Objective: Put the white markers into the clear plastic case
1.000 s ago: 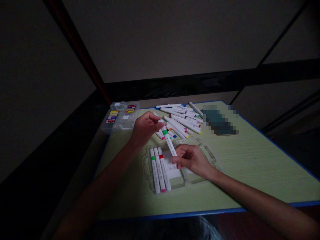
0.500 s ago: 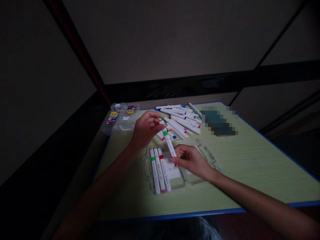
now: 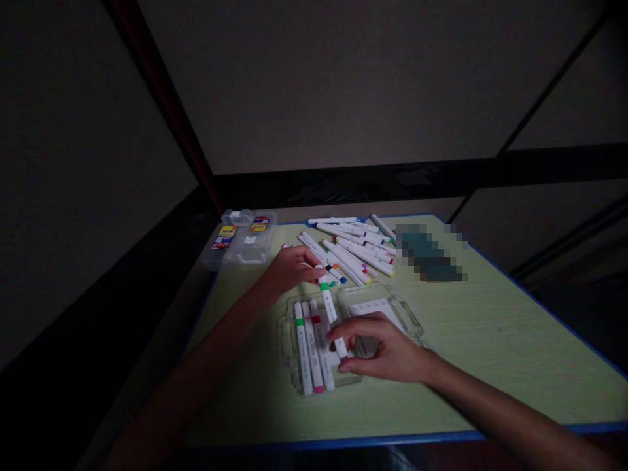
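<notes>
Both my hands hold one white marker (image 3: 328, 302) with a green band, tilted above an open clear plastic case (image 3: 290, 366). My left hand (image 3: 293, 269) pinches its upper end. Around its lower end are the thumb and fingers of my right hand (image 3: 380, 347). Inside the case's left half, three white markers lie side by side: one with a green band (image 3: 303, 350), one with a pink tip (image 3: 313, 347) and one with a red band (image 3: 322, 350). A white card (image 3: 373, 306) shows in the right half, partly behind my right hand.
Loose white markers (image 3: 350, 245) are heaped at the back of the table. Clear plastic cases with coloured labels (image 3: 245, 245) stand at the back left. A blurred dark green flat object (image 3: 426, 252) lies at the back right. The pale green table (image 3: 490, 353) has a blue edge.
The held marker has come down closer to the case, beside the three markers. My left hand has moved lower with it, and my right hand has shifted down to grip its lower end.
</notes>
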The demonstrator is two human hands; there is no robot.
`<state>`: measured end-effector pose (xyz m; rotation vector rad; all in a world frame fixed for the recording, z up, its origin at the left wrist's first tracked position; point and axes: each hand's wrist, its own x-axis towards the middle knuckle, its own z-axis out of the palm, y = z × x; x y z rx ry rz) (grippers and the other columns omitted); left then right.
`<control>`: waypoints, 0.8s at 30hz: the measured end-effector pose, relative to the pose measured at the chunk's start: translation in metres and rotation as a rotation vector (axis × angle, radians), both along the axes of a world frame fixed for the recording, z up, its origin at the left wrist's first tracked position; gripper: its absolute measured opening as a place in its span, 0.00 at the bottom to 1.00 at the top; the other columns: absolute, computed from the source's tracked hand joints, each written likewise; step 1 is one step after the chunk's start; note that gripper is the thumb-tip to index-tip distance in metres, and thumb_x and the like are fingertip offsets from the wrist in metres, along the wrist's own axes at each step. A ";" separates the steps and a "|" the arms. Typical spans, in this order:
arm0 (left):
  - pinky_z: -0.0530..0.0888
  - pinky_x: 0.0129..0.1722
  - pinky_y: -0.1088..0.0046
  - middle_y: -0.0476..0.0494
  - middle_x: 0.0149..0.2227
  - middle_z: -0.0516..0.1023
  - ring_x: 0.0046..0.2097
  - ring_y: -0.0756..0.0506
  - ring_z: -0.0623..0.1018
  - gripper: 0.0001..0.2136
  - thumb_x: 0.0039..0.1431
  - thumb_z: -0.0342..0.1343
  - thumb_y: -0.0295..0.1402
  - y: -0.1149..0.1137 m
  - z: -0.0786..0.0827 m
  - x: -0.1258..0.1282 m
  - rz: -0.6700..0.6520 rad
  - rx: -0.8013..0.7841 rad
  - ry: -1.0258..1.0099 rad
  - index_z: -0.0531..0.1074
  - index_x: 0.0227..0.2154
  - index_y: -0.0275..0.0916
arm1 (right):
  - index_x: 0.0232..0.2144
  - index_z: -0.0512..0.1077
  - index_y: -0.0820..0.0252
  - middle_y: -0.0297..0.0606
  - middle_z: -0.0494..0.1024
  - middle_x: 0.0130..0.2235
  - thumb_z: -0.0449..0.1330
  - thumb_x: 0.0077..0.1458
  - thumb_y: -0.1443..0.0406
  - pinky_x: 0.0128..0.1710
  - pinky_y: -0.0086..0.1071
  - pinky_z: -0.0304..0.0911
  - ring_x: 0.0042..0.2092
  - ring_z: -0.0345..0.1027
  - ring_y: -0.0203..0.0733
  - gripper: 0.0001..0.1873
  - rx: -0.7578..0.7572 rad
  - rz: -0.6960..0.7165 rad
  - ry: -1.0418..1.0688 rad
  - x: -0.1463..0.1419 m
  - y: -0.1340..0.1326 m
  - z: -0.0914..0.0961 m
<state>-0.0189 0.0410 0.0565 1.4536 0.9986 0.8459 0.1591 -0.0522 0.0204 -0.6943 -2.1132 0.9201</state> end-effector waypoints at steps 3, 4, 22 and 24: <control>0.70 0.27 0.76 0.47 0.23 0.75 0.25 0.51 0.75 0.08 0.36 0.61 0.27 0.000 -0.002 -0.002 -0.067 -0.025 0.061 0.66 0.19 0.33 | 0.36 0.71 0.63 0.37 0.76 0.31 0.60 0.48 0.58 0.27 0.27 0.62 0.27 0.66 0.33 0.15 0.090 0.039 -0.064 0.001 0.000 0.000; 0.70 0.27 0.75 0.47 0.23 0.75 0.26 0.51 0.75 0.08 0.36 0.61 0.27 0.000 -0.003 -0.003 -0.088 -0.030 0.072 0.66 0.20 0.33 | 0.36 0.71 0.63 0.37 0.76 0.30 0.59 0.49 0.58 0.27 0.27 0.62 0.27 0.66 0.33 0.15 0.129 0.051 -0.096 0.002 0.000 0.000; 0.68 0.23 0.77 0.48 0.19 0.75 0.24 0.50 0.73 0.04 0.35 0.59 0.26 0.005 -0.021 -0.005 -0.230 0.075 0.329 0.69 0.16 0.33 | 0.37 0.69 0.62 0.36 0.72 0.27 0.47 0.58 0.53 0.25 0.31 0.52 0.28 0.64 0.36 0.20 0.500 0.192 -0.520 0.000 0.000 -0.015; 0.68 0.23 0.77 0.47 0.19 0.75 0.24 0.50 0.73 0.03 0.37 0.58 0.27 0.004 -0.024 -0.005 -0.233 0.110 0.373 0.70 0.16 0.33 | 0.37 0.69 0.62 0.36 0.72 0.27 0.46 0.58 0.53 0.25 0.31 0.52 0.28 0.63 0.36 0.20 0.500 0.198 -0.532 0.001 0.000 -0.015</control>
